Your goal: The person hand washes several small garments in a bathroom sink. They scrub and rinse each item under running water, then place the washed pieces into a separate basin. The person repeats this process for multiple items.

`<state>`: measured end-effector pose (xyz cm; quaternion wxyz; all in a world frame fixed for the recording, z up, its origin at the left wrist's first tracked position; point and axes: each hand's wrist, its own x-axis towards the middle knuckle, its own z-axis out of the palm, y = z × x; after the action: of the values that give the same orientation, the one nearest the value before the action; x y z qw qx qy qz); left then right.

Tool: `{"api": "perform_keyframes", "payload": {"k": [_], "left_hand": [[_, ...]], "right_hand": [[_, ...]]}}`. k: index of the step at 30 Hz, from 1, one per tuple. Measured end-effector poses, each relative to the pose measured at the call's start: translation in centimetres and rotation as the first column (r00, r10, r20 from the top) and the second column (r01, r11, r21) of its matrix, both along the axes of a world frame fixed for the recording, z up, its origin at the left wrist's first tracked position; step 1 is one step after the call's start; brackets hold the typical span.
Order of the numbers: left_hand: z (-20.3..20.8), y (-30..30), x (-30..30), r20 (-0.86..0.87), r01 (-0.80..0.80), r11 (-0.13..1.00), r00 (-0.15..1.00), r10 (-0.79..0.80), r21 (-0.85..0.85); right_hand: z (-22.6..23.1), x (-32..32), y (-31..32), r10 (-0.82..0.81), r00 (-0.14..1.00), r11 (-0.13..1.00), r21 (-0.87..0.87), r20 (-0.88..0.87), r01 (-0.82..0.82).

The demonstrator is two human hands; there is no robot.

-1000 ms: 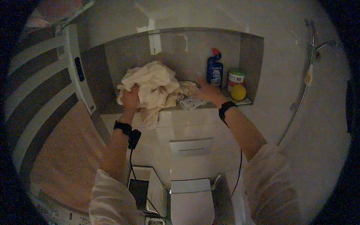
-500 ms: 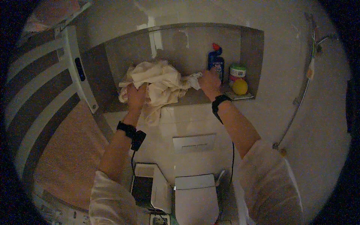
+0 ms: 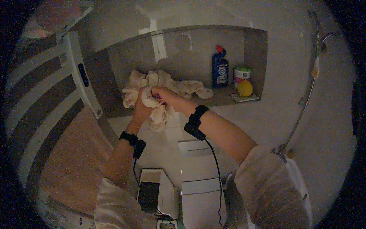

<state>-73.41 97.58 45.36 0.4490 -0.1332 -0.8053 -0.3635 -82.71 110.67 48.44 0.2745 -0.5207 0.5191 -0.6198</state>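
A crumpled cream cloth [image 3: 159,79] lies heaped at the left part of a recessed wall shelf [image 3: 218,100]. One length of it stretches right along the ledge, and another hangs over the front edge. My left hand [image 3: 142,110] grips a fold of it at the heap's front, the fingers partly buried in fabric. Close beside it, my right hand [image 3: 170,98] has its fingers closed on the same cloth. Shade and folds hide some fingertips. Black straps sit on both wrists, with cables running down.
To the right on the shelf stand a dark blue bottle [image 3: 220,70] with a red cap, a green-lidded tub [image 3: 241,72] and a yellow ball-like thing [image 3: 245,88]. Below are a flush plate [image 3: 195,147] and a white toilet [image 3: 204,206]. A striped panel [image 3: 45,110] borders the left.
My right hand has left the cloth's right end and moved left, next to my left hand. That end now rests on the ledge, and the heap looks lower.
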Motion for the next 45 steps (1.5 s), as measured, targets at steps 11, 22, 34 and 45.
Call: {"api": "perform_keyframes", "payload": {"k": [11, 22, 34, 45], "left_hand": [[-1.3, -6.5, 1.6, 0.017, -0.596, 0.782, 0.797, 0.604, 0.183], [-1.8, -1.8, 1.8, 0.052, -0.664, 0.665, 0.693, 0.719, -0.341], [-1.5, 5.4, 1.4, 0.02, -0.661, 0.533, 0.618, 0.786, -0.528], [0.0, 6.3, -1.4, -0.389, -0.679, 0.695, 0.721, 0.573, -0.236]], "right_hand": [[-1.5, -7.1, 5.5, -0.698, 0.206, 0.509, -0.272, -0.686, 0.817], [-0.2, 1.2, 0.5, -0.443, 0.186, 0.716, -0.221, -0.877, 0.662], [-3.0, -9.5, 5.3, -0.515, 0.007, 0.451, -0.264, -0.857, 0.852], [0.0, -3.3, 3.7, -0.539, 0.514, 0.787, -0.182, -0.668, 0.589]]}}
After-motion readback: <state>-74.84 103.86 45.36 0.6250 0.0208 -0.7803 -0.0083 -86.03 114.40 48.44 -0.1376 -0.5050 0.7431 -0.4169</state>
